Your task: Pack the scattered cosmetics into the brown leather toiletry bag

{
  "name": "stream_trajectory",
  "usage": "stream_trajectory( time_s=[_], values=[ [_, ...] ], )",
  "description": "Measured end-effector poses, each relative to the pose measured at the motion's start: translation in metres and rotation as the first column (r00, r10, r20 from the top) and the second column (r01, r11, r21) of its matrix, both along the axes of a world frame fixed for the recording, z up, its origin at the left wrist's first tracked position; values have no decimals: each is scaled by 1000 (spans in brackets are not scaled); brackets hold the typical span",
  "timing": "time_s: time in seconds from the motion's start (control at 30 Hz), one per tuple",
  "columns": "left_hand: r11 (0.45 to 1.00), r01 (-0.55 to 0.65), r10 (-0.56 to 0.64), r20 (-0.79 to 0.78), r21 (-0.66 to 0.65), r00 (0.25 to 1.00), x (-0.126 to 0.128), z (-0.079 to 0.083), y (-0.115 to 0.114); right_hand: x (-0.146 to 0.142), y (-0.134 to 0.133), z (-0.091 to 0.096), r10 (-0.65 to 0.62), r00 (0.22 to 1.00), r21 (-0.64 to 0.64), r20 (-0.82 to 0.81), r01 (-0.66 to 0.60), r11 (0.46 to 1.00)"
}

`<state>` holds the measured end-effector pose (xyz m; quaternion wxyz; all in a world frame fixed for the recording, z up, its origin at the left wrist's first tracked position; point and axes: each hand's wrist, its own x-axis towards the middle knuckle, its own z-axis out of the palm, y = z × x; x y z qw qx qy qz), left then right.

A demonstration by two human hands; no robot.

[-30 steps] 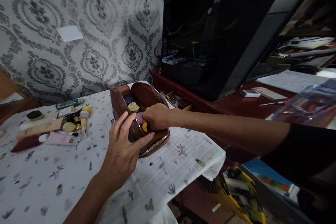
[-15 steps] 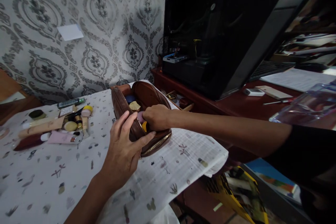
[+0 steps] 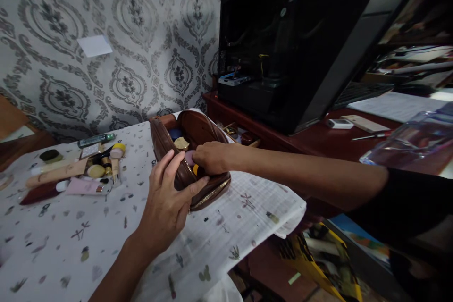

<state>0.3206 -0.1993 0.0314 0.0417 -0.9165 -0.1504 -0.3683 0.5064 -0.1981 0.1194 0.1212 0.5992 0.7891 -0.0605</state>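
A brown cosmetic bag with a gold zipper lies unzipped on the cloth-covered table. My left hand grips its near side wall, fingers over the rim and thumb along the zipper edge. Inside the bag is my right hand, curled, with its fingertips hidden, so what they hold does not show. Against its knuckles sits a purple item, with a yellow item just below. Farther back in the bag are a gold round item and a dark blue one.
Makeup tubes, a brush and small jars lie grouped on the white patterned cloth at left. A black computer case stands on the red-brown desk at right. Below the table edge is a black-and-yellow bag.
Both hands stay in nearly the same place at the bag. The view shifts very slightly.
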Motion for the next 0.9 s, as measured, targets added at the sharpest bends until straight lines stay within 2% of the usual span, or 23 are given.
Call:
stream_trajectory(
  time_s=[0.1, 0.2, 0.27, 0.47, 0.6, 0.9],
  values=[
    [1000, -4, 4, 2, 2, 1000, -1, 0, 0, 4, -11, 11, 92, 992, 64, 89, -98, 993],
    [1000, -5, 5, 2, 1, 1000, -1, 1, -1, 12, -28, 19, 212, 951, 186, 224, -255, 949],
    [1000, -8, 8, 0, -1, 1000, -2, 2, -1, 21, -41, 19, 237, 928, 237, 286, -308, 921],
    [1000, -16, 16, -6, -8, 1000, -2, 1, -2, 41, -59, 1, 260, 936, 343, 238, -331, 879],
    [1000, -15, 15, 2, -10, 1000, -2, 0, -2, 42, -57, -4, 244, 934, 312, 259, -321, 894],
    [1000, -17, 15, 44, 26, 999, -1, -7, 2, 40, -56, -1, 209, 954, 312, 217, -271, 911]
  ],
)
